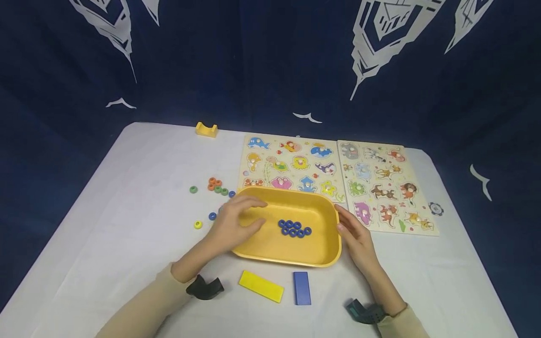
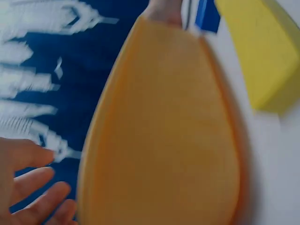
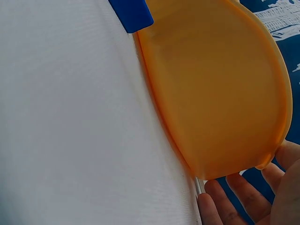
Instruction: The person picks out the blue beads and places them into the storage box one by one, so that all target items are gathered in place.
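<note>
The spread left hand (image 1: 230, 225) partly hides a bead (image 1: 220, 209) beside the yellow tray (image 1: 321, 249), which the right hand (image 1: 359, 240) touches, any pinch unclear.

Tray walls (image 1: 287, 262) around; room above

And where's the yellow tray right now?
In the head view, the tray sits just below centre, left hand over its left end, right hand at its right end, beyond the yellow block and blue block.
</note>
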Tool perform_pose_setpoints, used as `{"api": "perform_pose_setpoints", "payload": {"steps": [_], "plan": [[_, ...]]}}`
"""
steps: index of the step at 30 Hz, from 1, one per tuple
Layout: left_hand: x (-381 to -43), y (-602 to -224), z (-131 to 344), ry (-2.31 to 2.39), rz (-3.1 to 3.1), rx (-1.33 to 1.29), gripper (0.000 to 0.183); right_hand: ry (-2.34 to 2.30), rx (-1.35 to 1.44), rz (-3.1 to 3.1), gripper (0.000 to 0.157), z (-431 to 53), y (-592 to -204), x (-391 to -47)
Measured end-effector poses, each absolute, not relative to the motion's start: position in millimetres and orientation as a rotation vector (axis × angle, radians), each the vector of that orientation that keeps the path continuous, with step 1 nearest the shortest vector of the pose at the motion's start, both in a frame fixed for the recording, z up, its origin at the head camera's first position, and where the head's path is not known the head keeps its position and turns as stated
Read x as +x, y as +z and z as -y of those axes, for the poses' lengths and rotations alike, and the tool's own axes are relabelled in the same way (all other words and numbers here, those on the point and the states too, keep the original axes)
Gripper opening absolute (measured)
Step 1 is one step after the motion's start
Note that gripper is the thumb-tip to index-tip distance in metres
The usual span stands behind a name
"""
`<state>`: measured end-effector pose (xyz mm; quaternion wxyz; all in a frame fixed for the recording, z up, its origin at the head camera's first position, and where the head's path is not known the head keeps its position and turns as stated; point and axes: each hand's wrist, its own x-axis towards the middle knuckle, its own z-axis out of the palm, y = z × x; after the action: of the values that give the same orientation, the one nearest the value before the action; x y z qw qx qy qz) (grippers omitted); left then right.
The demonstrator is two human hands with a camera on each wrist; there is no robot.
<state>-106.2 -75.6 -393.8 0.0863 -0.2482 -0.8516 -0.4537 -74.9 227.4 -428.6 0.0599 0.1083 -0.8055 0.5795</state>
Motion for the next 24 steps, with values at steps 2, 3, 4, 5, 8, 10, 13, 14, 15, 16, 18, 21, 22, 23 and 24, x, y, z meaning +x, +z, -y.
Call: {"api": "perform_pose_setpoints", "payload": {"steps": [2, 3, 4, 5, 8, 10, 13, 14, 15, 16, 18, 21, 22, 23, 24], "plan": [[-107.4, -392.6, 93.7, -1.406, 2.423, -0.663, 0.029, 1.754, 0.326, 2.437, 0.040, -227.3, -427.9, -75.0], [-108.4, -393.3, 103.1, -1.429, 2.375, -0.628, 0.030, 1.756, 0.325, 2.437, 0.040, -227.2, -427.7, -75.0], [-109.3, -394.9, 112.5, -1.441, 2.344, -0.586, 0.031, 1.755, 0.326, 2.438, 0.041, -227.2, -427.5, -75.1], [-109.9, -397.0, 121.3, -1.442, 2.329, -0.539, 0.032, 1.756, 0.326, 2.438, 0.041, -227.2, -427.5, -75.2], [-111.3, -408.6, 144.1, -1.426, 2.317, -0.407, 0.035, 1.759, 0.328, 2.437, 0.040, -227.1, -427.8, -75.5], [-111.4, -417.3, 154.9, -1.415, 2.332, -0.338, 0.037, 1.759, 0.331, 2.436, 0.040, -227.1, -428.1, -75.7], [-112.1, -429.2, 164.4, -1.435, 2.351, -0.274, 0.037, 1.759, 0.332, 2.434, 0.040, -227.3, -428.7, -75.8], [-112.7, -432.3, 166.1, -1.443, 2.362, -0.263, 0.038, 1.758, 0.332, 2.434, 0.041, -227.4, -428.9, -75.8], [-113.4, -435.3, 167.4, -1.451, 2.374, -0.257, 0.039, 1.758, 0.333, 2.433, 0.041, -227.5, -429.1, -75.7], [-114.2, -438.3, 168.4, -1.454, 2.389, -0.250, 0.039, 1.760, 0.333, 2.431, 0.041, -227.6, -429.2, -75.7], [-115.5, -444.5, 170.2, -1.438, 2.436, -0.234, 0.041, 1.760, 0.332, 2.431, 0.041, -227.8, -429.7, -75.5], [-117.0, -455.3, 172.4, -1.340, 2.535, -0.209, 0.042, 1.764, 0.337, 2.430, 0.041, -228.1, -430.0, -75.3], [-117.4, -458.6, 172.9, -1.290, 2.575, -0.206, 0.041, 1.764, 0.337, 2.430, 0.041, -228.2, -430.1, -75.2], [-117.8, -461.7, 173.0, -1.241, 2.608, -0.208, 0.040, 1.763, 0.338, 2.431, 0.041, -228.4, -430.1, -75.1], [-118.3, -464.4, 173.0, -1.190, 2.637, -0.214, 0.039, 1.762, 0.340, 2.431, 0.041, -228.6, -430.0, -75.0]]}}
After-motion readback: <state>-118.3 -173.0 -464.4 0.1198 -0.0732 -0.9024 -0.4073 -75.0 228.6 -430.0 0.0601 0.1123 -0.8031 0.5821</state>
